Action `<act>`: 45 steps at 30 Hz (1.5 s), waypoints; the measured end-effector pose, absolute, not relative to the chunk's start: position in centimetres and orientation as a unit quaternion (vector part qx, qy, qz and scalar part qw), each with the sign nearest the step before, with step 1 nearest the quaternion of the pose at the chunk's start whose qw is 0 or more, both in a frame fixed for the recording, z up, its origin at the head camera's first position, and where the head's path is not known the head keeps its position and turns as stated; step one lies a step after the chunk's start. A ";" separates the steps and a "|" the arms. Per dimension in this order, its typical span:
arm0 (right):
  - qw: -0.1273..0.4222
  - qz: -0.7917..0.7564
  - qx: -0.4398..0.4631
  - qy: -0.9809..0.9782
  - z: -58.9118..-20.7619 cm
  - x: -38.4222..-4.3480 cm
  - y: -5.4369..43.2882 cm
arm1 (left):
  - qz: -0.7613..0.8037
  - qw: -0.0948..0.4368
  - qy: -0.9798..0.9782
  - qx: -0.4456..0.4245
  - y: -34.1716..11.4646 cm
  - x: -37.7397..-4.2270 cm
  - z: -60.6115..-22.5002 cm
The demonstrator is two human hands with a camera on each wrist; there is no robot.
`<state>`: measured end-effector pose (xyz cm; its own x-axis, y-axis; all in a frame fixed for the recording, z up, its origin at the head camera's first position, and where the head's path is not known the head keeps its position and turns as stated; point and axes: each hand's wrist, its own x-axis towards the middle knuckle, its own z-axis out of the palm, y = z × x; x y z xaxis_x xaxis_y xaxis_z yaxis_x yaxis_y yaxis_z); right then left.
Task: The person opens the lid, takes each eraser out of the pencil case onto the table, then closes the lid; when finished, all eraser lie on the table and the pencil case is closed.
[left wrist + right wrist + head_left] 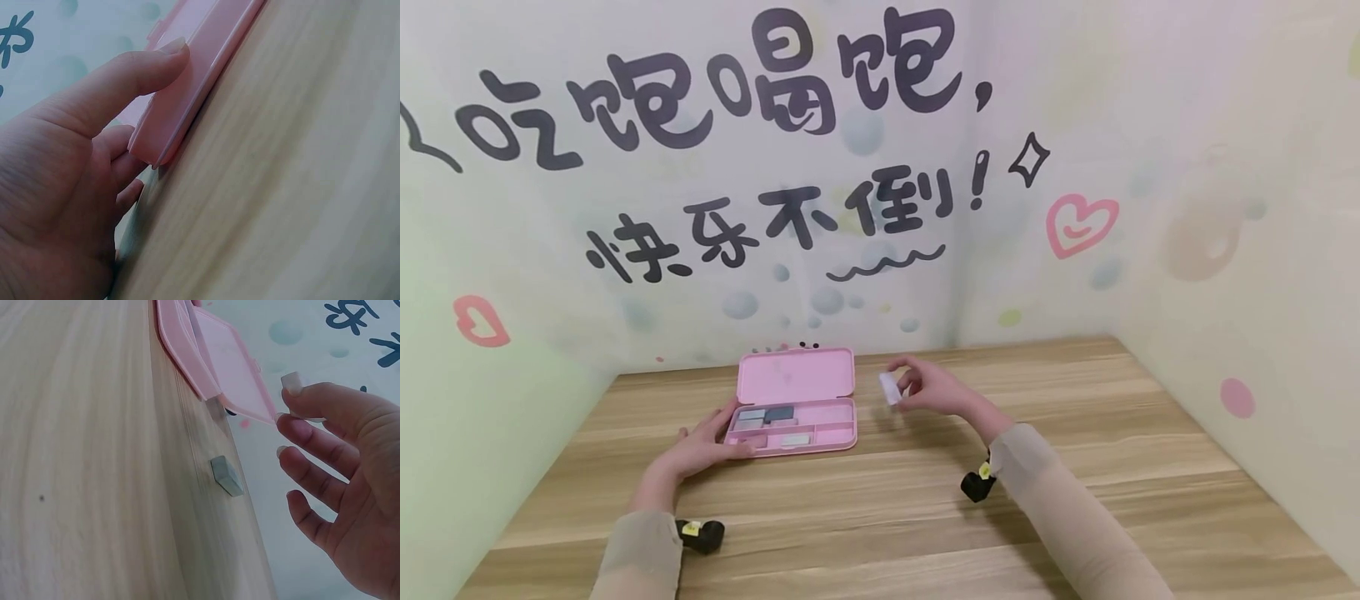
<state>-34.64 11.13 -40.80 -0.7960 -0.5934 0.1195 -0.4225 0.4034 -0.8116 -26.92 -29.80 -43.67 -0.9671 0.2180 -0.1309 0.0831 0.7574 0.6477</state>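
A pink pencil case [797,373] lies unfolded on the wooden table, its lid leaning back. Small grey [779,412] and white blocks [796,439] sit in its divided tray. My left hand [703,442] grips the case's left end; in the left wrist view the thumb [164,65] rests over its edge and the fingers lie round the end. To the right of the case, my right hand [936,388] is raised above the table. Thumb and fingertips pinch a small white block [889,388], possibly an eraser, partly covered by the thumb in the right wrist view.
A grey-green block [226,476] lies on the table below the right hand, apart from the case. Behind the table stands a printed wall [880,292]. Each wrist carries a black camera [702,536].
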 end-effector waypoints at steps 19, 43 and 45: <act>0.077 -0.450 -0.259 0.851 -42.4 -35.3 13.5 | 0.346 0.106 0.930 0.071 -29.9 -27.0 -44.0; 0.033 -0.380 -0.225 0.896 -43.8 -36.6 14.9 | 0.348 0.106 0.929 0.072 -29.8 -26.9 -43.7; 0.031 -0.373 -0.225 0.899 -43.9 -36.6 14.9 | 0.347 0.105 0.929 0.073 -29.7 -26.9 -43.6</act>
